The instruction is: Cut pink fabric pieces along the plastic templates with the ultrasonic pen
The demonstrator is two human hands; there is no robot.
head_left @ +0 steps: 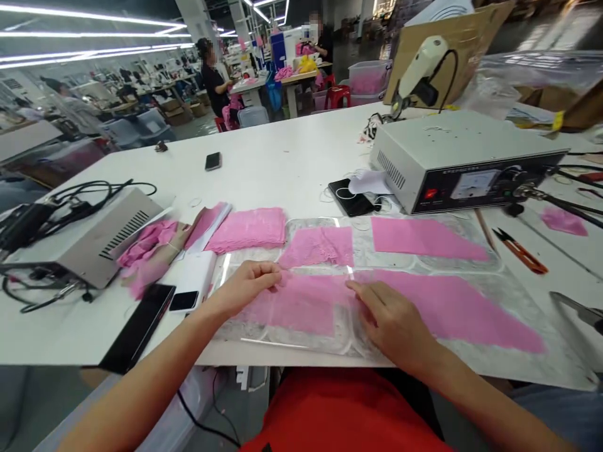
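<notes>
My left hand [245, 287] pinches the upper left part of a thin, sheer pink fabric piece [304, 304], thumb and fingers pressed together. At the piece's upper right edge, my right hand [393, 319] has its thumb and index finger closed on the same fabric. The sheet lies over a clear plastic template [301, 344] with rounded outlines. Just beyond my hands is a crumpled pink piece [325, 246]. Flat pink pieces lie to the right, a long one [461, 307] near my right hand and another [424, 237] behind it. A stack of pink fabric [252, 227] sits at the back left.
A grey machine box with a meter [471, 160] stands at the right rear; another grey box [103, 232] with cables is at the left. Orange-handled thread snips [521, 250] lie right. Phones [213, 161] and a black item [136, 326] rest on the white table [292, 150].
</notes>
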